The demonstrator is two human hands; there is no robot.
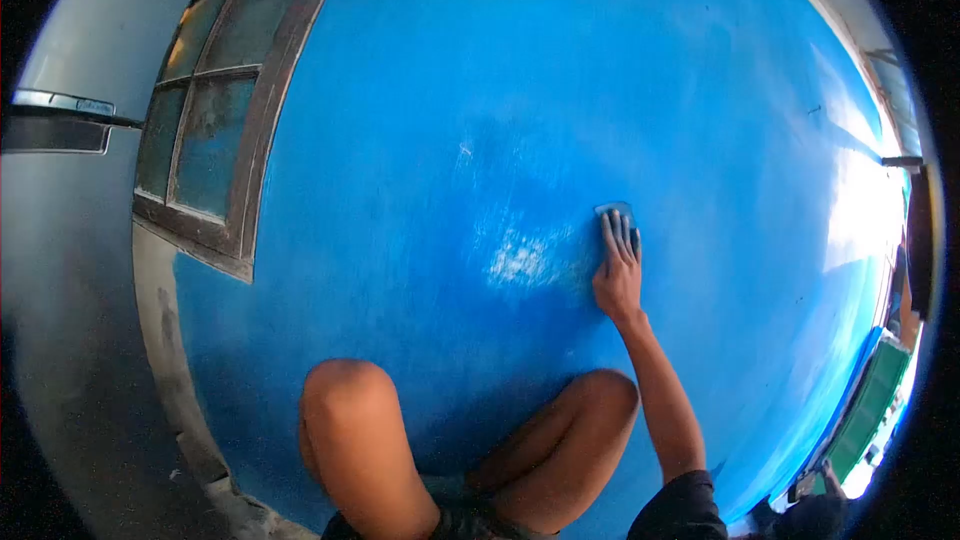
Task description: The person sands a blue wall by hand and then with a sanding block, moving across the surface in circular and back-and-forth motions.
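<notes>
My right hand lies against a blue painted wall, its fingers pointing up and held close together. Under the fingertips is a small grey-blue sheet that looks like sandpaper, pressed flat to the wall; most of it is hidden by the fingers. The fingers look darkened and dusty. Left of the hand, the wall has a shiny, whitish, streaked patch. My left hand is out of view.
My bent knees are close to the wall's lower part. A wooden-framed window is set at the upper left, beside a grey surface with a dark handle-like bar. At the lower right are a green panel and dark shapes.
</notes>
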